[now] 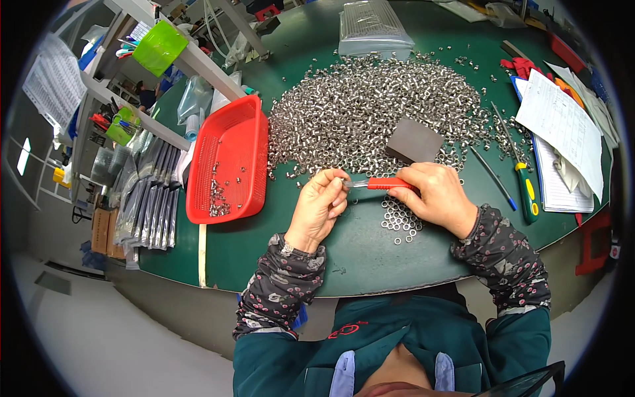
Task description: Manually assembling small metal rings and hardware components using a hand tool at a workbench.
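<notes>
Right hand (436,196) first: I see its fingers curled closed around a slim red-handled tool (387,183), thumb on the near side of the handle. The tool's pale tip points left, and here's the left hand (323,204) meeting it, thumb and index finger pinched together right at that tip. Something tiny may sit in that pinch; I can't make it out from here.

Just below the handle, on the green tabletop (311,268), I've got a loose cluster of metal rings (400,218). Beyond both hands, a dark grey block (415,139) sits at the near side of a big heap of silvery metal pieces (370,109).

Out left, a red basket (259,165) holds a scatter of small metal bits toward its near end. Out right come a thin blue-ended rod (494,178), a screwdriver (528,194) with a yellow-and-green handle, then papers (562,116). At the far side, a clear plastic package (374,28).
</notes>
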Demonstrator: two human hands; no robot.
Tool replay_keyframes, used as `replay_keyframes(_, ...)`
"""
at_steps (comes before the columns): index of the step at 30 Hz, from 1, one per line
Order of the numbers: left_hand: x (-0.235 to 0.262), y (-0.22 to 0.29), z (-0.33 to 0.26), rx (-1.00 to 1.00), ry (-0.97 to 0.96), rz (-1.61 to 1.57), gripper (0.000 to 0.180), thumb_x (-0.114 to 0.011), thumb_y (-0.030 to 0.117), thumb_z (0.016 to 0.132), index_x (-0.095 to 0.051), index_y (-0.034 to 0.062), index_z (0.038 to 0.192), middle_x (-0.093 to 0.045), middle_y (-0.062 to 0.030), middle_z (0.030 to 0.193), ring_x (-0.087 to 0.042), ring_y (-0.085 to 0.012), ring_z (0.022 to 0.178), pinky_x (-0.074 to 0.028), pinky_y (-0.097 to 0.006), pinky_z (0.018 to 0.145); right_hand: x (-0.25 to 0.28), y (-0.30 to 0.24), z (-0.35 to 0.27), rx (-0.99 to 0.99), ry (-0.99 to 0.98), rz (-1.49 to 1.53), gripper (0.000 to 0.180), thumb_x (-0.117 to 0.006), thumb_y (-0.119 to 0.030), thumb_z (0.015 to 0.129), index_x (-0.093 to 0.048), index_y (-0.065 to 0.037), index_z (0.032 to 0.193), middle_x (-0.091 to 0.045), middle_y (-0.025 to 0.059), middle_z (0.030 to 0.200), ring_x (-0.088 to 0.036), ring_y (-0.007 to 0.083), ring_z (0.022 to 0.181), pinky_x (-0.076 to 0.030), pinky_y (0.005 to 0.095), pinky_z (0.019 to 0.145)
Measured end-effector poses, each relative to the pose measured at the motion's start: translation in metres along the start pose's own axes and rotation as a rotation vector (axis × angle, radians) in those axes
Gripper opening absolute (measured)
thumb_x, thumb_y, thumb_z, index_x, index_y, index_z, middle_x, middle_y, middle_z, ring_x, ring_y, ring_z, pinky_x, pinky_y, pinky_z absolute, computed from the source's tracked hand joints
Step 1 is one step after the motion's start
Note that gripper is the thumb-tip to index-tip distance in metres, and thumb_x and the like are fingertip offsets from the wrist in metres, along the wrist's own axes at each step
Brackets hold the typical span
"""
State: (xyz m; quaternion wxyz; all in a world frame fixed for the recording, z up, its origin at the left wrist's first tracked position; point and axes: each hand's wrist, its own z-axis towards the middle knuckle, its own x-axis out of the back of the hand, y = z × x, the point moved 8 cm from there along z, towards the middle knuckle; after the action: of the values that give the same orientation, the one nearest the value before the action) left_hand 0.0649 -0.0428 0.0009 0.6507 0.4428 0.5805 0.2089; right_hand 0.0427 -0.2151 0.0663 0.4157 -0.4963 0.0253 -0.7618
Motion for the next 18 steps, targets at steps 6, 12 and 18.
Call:
replay_keyframes(6, 0.002, -0.005, -0.001, 0.038, -0.031, -0.083, 0.014, -0.054, 0.01, 0.09, -0.057, 0.0007, 0.099, -0.054, -0.0032, 0.079, -0.038, -0.0041, 0.056, -0.028, -0.015, 0.042, 0.004, -0.006, 0.001, 0.082, 0.078, -0.074, 0.021, -0.066, -0.027, 0.076, -0.059, -0.008, 0.073, -0.053, 0.0066, 0.062, -0.057, 0.0252, 0.06, -0.044, 0.0386, 0.052)
replay_keyframes(12, 0.003, -0.007, 0.0, 0.047, -0.037, -0.099, 0.014, -0.054, 0.011, 0.09, -0.057, 0.0004, 0.1, -0.055, -0.0034, 0.079, -0.039, -0.0043, 0.056, -0.029, -0.015, 0.041, 0.005, -0.008, 0.001, 0.118, 0.093, -0.127, 0.019, -0.067, -0.026, 0.074, -0.058, -0.009, 0.073, -0.051, 0.0053, 0.062, -0.056, 0.0232, 0.06, -0.044, 0.0373, 0.052)
replay_keyframes(18, 0.001, -0.007, -0.001, 0.06, -0.054, -0.115, 0.015, -0.054, 0.01, 0.09, -0.057, 0.0003, 0.1, -0.055, -0.0037, 0.08, -0.04, -0.0041, 0.056, -0.029, -0.015, 0.041, 0.007, -0.012, 0.001, 0.16, 0.111, -0.196, 0.02, -0.069, -0.025, 0.071, -0.057, -0.01, 0.074, -0.048, 0.0038, 0.062, -0.053, 0.0213, 0.059, -0.042, 0.0352, 0.052)
